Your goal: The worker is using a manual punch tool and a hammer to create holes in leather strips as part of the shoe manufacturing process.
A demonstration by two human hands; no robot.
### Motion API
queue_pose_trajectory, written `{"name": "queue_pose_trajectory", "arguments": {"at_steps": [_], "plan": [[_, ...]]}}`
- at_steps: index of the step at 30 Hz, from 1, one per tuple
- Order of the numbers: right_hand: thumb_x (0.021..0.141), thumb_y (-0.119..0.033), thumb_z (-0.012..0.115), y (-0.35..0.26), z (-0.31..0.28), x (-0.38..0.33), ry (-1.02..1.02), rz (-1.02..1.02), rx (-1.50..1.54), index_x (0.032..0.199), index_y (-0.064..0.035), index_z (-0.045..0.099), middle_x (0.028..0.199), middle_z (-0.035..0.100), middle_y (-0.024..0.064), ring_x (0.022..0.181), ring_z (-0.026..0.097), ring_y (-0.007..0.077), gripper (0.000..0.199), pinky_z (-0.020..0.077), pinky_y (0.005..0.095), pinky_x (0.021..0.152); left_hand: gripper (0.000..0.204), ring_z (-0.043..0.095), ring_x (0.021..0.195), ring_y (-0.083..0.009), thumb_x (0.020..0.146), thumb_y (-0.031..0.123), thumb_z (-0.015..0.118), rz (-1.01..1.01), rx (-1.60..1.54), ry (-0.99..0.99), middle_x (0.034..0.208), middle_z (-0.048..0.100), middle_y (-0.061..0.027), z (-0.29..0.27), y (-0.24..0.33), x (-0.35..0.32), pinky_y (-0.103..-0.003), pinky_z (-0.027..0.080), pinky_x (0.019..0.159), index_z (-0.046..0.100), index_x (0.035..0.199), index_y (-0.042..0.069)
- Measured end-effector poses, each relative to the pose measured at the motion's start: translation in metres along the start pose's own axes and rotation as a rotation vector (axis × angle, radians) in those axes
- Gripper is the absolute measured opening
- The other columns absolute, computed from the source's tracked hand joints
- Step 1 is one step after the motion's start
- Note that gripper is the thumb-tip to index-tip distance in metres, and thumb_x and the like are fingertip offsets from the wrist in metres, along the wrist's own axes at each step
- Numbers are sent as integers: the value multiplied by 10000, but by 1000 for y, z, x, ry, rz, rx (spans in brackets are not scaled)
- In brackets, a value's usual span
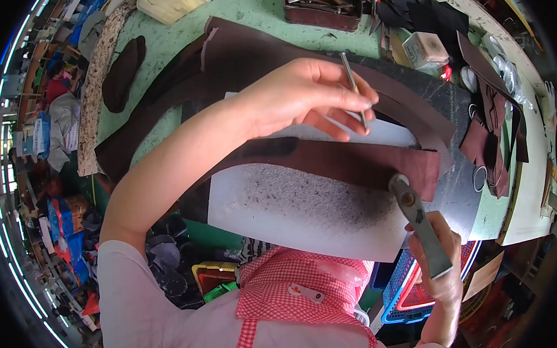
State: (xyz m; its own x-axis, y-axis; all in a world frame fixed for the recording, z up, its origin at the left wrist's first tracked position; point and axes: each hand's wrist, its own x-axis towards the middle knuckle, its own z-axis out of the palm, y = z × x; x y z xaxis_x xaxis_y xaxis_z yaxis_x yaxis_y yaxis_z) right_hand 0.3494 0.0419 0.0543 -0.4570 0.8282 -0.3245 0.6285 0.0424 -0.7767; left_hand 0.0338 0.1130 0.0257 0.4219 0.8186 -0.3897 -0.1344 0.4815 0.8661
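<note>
My left hand (pixel 319 99) is raised over the bench, its fingers pinching a thin metal rod (pixel 350 82) that looks like a hand punch. The rod tilts and stays apart from the leather. Lower right, my right hand (pixel 445 244) grips a hammer (pixel 422 229); its metal head faces up toward me, and most of its handle is hidden. The hammer's rounded end overlaps the edge of a curved dark brown leather strip (pixel 328 160); whether they touch, I cannot tell. The strip lies across a pale board (pixel 382 238) with dark speckles.
A larger brown leather piece (pixel 240 50) spreads behind. Farther back stand a tin of metal tools (pixel 327 19) and a pale container (pixel 172 3). Leather scraps (pixel 493 131) and a clear block-shaped box (pixel 425 51) sit right. Below the bench edge is a blue plastic basket (pixel 401 287).
</note>
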Motion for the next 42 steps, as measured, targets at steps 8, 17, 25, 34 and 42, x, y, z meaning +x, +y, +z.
{"name": "queue_pose_trajectory", "arguments": {"at_steps": [8,17,25,34,42], "plan": [[917,-99,581,-10,0,-1,59,186,96,975,16,606,733,584,28,616,462,55,130,358,228,549,262,688,831,-142,893,97,665,92,171,-27,974,694,-84,13,-9,-22,-249,571,694,632,1142,23],[946,-257,572,-19,-4,-6,124,-33,-73,1009,12,608,613,556,31,423,373,36,279,301,244,434,152,677,816,-99,855,29,685,363,477,-32,864,708,-57,28,-45,-17,-236,547,761,681,1002,-8],[961,-270,591,-6,-14,-23,126,-74,128,1254,22,536,1020,598,58,582,367,-14,417,267,148,483,102,688,848,-119,860,28,677,332,457,10,889,708,-71,34,-49,-14,-247,549,798,674,953,-12],[913,-189,610,-47,-31,-18,159,-204,256,1189,82,534,995,619,171,710,518,97,394,394,202,590,93,693,803,-118,852,84,691,445,569,34,848,703,-49,43,-51,-21,-239,545,743,682,932,38],[995,-420,471,-32,2,-16,206,-168,-24,1147,29,471,730,451,2,524,284,21,474,206,184,458,107,700,808,-139,854,113,681,455,730,72,909,710,-61,38,-52,-24,-248,530,681,688,947,63]]}}
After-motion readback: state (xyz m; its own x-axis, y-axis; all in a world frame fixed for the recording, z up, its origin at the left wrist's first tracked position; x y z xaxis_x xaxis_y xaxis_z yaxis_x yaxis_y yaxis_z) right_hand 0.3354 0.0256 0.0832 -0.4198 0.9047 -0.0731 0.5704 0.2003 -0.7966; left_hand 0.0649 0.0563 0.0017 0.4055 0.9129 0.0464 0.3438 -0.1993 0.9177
